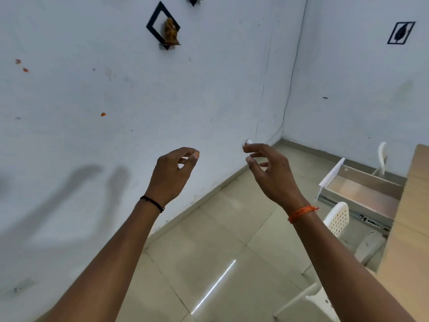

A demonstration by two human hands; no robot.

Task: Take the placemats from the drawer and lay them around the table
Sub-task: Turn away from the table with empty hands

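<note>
Raising L hand (173,175) & R hand (270,173), fingers curled.

Plain home dining corner, white walls (92,89), tiled floor (209,240), wooden table (413,228), white chair (336,219), wall-shelf figurine (171,31)

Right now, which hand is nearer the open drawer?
Right. The right hand is raised in the air left of and above the open drawer under the table. The left hand is farther left, in front of the wall. Both hands are empty.
</note>
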